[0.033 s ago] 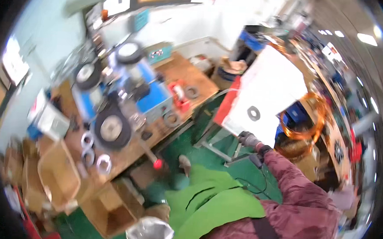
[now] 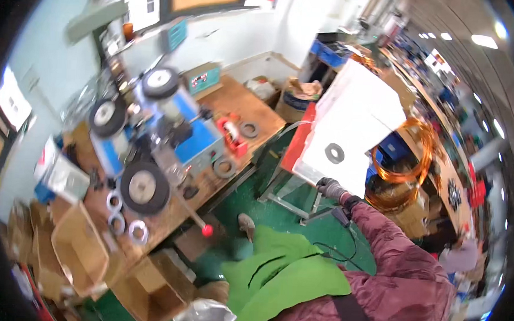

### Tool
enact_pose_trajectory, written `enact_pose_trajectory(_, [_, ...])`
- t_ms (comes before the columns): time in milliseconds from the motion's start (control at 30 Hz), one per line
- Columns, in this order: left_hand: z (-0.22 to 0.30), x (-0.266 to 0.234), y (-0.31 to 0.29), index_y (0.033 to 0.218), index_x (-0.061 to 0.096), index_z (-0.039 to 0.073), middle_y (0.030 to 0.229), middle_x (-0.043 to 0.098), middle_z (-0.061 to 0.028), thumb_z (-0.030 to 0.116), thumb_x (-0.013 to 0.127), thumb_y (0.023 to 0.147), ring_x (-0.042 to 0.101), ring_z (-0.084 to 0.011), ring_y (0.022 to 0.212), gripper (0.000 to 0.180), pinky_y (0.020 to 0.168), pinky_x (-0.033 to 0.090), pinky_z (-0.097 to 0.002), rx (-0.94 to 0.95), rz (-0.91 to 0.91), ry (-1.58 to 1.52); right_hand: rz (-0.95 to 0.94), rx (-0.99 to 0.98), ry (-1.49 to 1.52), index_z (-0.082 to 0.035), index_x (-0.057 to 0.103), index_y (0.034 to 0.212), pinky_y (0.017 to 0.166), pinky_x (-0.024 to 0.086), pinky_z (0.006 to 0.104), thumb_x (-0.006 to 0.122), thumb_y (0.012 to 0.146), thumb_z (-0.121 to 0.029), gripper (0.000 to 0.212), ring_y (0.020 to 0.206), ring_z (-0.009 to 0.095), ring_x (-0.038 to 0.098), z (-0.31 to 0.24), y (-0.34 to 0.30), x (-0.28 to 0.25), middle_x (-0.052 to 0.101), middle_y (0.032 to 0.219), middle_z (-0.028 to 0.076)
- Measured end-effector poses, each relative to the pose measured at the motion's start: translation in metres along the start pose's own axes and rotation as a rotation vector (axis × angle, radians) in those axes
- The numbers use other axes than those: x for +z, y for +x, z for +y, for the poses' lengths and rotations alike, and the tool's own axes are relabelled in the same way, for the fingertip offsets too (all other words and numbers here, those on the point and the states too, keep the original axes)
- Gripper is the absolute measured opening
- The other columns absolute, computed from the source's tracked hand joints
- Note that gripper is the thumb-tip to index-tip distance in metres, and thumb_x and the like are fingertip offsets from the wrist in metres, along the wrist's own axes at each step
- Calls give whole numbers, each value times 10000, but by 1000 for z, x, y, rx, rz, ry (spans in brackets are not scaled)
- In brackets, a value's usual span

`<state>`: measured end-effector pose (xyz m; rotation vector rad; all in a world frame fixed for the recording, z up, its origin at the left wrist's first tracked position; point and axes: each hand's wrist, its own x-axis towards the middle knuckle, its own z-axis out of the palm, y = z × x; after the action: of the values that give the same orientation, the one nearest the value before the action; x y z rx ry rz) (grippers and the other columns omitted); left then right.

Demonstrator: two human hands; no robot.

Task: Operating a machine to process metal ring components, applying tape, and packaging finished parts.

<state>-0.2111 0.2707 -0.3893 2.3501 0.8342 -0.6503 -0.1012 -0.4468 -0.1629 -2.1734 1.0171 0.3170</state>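
My right hand (image 2: 331, 189), in a dark grey glove, has its fingers curled at the near edge of a large white bin (image 2: 359, 102). The bin is so bright that its inner shape is hard to read. It rests on a red-topped stand (image 2: 297, 145) with metal legs. A single dark grey ring (image 2: 334, 153) shows against the white. Below the hand, a dark tool-like object with a cord (image 2: 341, 216) sits near the stand. My left hand is out of view.
On the left, a wooden workbench (image 2: 265, 110) bears a blue machine (image 2: 200, 143) with black wheels and a red-knobbed lever (image 2: 207, 230). Metal rings (image 2: 139, 232) lie along its edge. Cardboard boxes (image 2: 151, 291) stand below. Coils of copper wire (image 2: 426, 152) are at the right.
The whole view has shifted slightly and is sharper now. My right hand stays at the same edge of the white bin.
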Motion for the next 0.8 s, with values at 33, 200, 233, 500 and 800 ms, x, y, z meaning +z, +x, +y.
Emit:
enact_pose_trajectory(33, [26, -7, 3, 1116, 511, -16, 1005, 598, -167, 323, 607, 770, 555, -323, 876, 494, 833, 426, -397, -9, 14, 5, 55, 23, 36, -4, 606, 970, 702, 477, 318, 629, 768, -250, 319, 744, 180, 592, 10, -2, -26, 648, 839, 89])
enact_pose_trajectory(200, [80, -68, -8, 1112, 509, -26, 1000, 596, -170, 320, 612, 769, 551, -318, 865, 497, 824, 428, -393, -148, 169, -14, 447, 244, -208, -23, 466, 1199, 900, 432, 330, 725, 620, -491, 788, 1041, 307, 542, 53, 46, -74, 533, 1144, 192])
enact_pose_trajectory(233, [83, -79, -12, 1111, 508, -28, 999, 596, -171, 319, 613, 769, 550, -317, 863, 498, 823, 428, -393, -197, 210, -23, 426, 317, -188, -25, 408, 1242, 913, 425, 344, 740, 575, -526, 897, 1077, 324, 512, 37, 57, -79, 466, 1207, 209])
enact_pose_trajectory(500, [133, -134, 9, 1104, 505, -43, 991, 593, -176, 315, 623, 768, 543, -309, 845, 504, 809, 431, -386, -386, 349, -224, 389, -164, 160, -90, 476, 1155, 868, 380, 433, 653, 635, -559, 722, 1044, 270, 484, 259, 238, -132, 537, 1135, 119])
enact_pose_trajectory(800, [220, -215, -30, 816, 583, -80, 720, 594, -137, 296, 633, 750, 466, -234, 639, 386, 622, 400, -392, -365, 772, -274, 417, 211, -316, -119, 233, 1371, 913, 406, 402, 832, 443, -331, 1125, 1068, 369, 474, 58, 158, -96, 438, 1182, 204])
